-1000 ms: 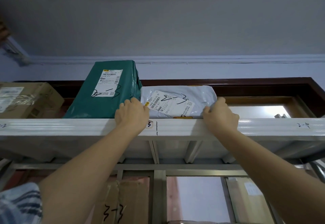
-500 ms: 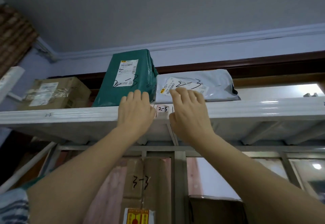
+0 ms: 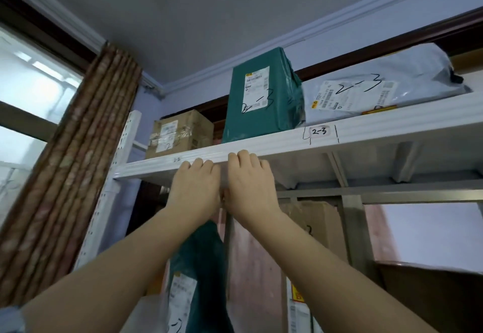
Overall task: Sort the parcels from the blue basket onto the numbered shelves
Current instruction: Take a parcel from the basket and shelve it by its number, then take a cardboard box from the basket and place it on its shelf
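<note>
Resting on shelf (image 3: 274, 147): green parcel (image 3: 258, 97), grey parcel (image 3: 376, 87).

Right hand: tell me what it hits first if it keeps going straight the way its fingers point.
The right hand points up, fingertips already at the white shelf edge. Going straight on, it would likely meet that edge first; the green parcel stands above, though depth is unclear.
</note>
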### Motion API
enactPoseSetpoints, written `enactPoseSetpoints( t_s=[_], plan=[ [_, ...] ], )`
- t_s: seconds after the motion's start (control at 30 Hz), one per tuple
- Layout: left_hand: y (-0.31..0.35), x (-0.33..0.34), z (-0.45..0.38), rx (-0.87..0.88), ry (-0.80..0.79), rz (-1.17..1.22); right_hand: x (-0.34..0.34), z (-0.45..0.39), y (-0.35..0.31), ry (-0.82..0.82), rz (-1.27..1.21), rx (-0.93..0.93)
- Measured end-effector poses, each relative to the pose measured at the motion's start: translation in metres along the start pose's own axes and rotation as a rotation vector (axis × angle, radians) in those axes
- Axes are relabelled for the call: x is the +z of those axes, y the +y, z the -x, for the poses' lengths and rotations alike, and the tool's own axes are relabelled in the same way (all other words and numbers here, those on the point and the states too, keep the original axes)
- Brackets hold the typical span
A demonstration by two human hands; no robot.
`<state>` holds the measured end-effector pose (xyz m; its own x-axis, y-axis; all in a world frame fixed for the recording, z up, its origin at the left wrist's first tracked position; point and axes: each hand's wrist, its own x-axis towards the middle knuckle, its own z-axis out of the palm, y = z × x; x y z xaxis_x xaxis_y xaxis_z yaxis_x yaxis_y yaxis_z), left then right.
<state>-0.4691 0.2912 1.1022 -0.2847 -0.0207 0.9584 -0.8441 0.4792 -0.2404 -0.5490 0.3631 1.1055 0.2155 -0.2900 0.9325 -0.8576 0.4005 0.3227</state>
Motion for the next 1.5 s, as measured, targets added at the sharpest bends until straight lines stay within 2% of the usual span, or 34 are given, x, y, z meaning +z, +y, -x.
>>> enactPoseSetpoints(
  t_s=[0.23, 0.3, 0.5, 0.73, 0.83, 0.97, 1.1, 1.3, 1.5],
  plan=[
    [-0.078, 0.009, 0.046, 0.001, -0.133, -0.070, 0.029, -0.007, -0.093, -0.098, -0.214, -0.041],
    [-0.106, 0.015, 0.063, 0.018, -0.118, -0.059, 0.042, -0.005, -0.123, -0.139, -0.243, -0.035],
    [-0.192, 0.053, 0.135, -0.117, -0.424, -0.098, 0.084, 0.013, -0.216, -0.365, -0.401, -0.057],
    [-0.264, 0.097, 0.260, -0.324, -0.696, 0.114, 0.127, 0.083, -0.344, -0.640, -0.537, -0.114],
    [-0.282, 0.108, 0.335, -0.404, -0.844, 0.155, 0.144, 0.127, -0.401, -0.782, -0.612, -0.137],
    [-0.300, 0.122, 0.414, -0.424, -0.938, 0.205, 0.172, 0.180, -0.462, -0.938, -0.634, -0.199],
    [-0.317, 0.140, 0.484, -0.491, -1.064, 0.191, 0.197, 0.220, -0.507, -1.034, -0.617, -0.313],
    [-0.329, 0.169, 0.571, -0.694, -1.291, 0.211, 0.247, 0.288, -0.551, -1.199, -0.696, -0.383],
    [-0.320, 0.206, 0.637, -0.936, -1.485, 0.311, 0.303, 0.367, -0.586, -1.580, -0.739, -0.289]
  ],
)
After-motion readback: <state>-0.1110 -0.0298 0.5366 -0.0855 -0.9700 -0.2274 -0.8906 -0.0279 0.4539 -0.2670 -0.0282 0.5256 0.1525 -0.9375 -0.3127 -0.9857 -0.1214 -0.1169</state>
